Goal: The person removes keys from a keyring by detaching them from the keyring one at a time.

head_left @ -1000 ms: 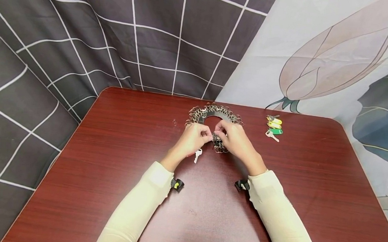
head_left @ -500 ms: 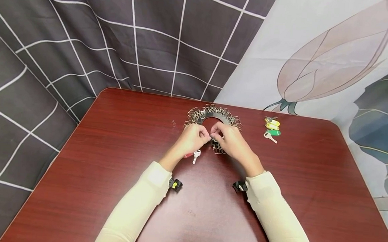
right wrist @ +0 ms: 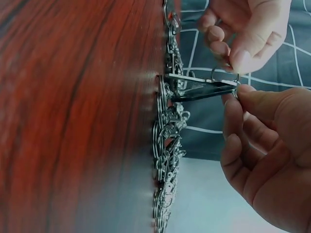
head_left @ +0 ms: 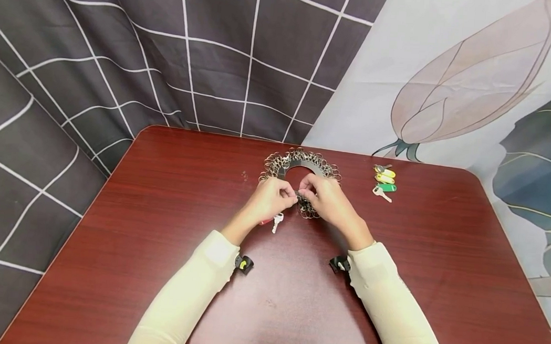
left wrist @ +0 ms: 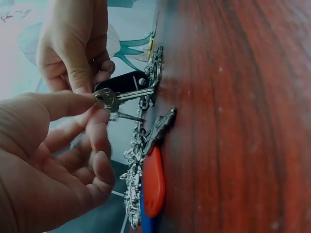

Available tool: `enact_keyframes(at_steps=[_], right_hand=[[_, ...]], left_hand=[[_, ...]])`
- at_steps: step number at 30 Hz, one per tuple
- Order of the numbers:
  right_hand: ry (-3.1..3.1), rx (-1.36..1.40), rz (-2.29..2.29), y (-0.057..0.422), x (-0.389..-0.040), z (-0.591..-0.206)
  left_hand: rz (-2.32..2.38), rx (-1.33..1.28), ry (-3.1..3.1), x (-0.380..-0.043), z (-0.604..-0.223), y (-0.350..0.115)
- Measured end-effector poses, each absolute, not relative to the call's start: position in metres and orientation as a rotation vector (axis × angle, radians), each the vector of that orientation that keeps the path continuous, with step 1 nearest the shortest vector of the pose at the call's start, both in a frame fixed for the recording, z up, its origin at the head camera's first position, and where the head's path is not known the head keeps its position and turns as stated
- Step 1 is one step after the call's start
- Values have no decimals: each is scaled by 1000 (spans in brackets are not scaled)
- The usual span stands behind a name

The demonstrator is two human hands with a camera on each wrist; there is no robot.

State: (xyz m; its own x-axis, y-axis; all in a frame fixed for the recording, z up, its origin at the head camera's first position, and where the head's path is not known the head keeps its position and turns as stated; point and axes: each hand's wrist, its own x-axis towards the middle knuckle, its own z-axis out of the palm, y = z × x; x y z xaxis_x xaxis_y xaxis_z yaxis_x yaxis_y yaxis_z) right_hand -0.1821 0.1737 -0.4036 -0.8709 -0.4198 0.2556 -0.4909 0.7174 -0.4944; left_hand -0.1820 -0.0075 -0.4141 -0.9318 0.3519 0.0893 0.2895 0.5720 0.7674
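Observation:
Both hands meet over a horseshoe-shaped spread of keys and metal rings (head_left: 276, 164) on the table. Thumb and index finger of my left hand (head_left: 270, 198) pinch a small key ring (right wrist: 237, 77). Opposite it, my right hand (head_left: 325, 196) pinches the same ring, fingertips almost touching the left ones. From that ring hang a key (left wrist: 129, 95) and a black tag (left wrist: 120, 82), just above the spread. Next to the left hand lies a silver key (head_left: 277, 223) with a red tag (left wrist: 153, 184), partly hidden by that hand in the head view.
At the right of the table lie two yellow tags (head_left: 385, 178), a green tag (head_left: 387, 188) and a silver key (head_left: 382, 194). A blue tag (left wrist: 146, 221) shows under the red one. A dark checked curtain (head_left: 215, 68) stands behind the table (head_left: 170, 186).
The fingertips have drawn closer together, with the right hand shifted slightly left. Part of the red tag now shows beside the left hand. The head view has shifted slightly.

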Motion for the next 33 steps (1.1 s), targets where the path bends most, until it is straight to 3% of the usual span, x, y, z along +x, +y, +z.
enact_keyframes(at_steps=[19, 33], right_hand=[[-2779, 692, 857, 178, -184, -403], [-2729, 566, 932, 191, -184, -388]], left_hand=[[1263, 626, 2724, -176, -417, -7], [646, 886, 2781, -165, -407, 0]])
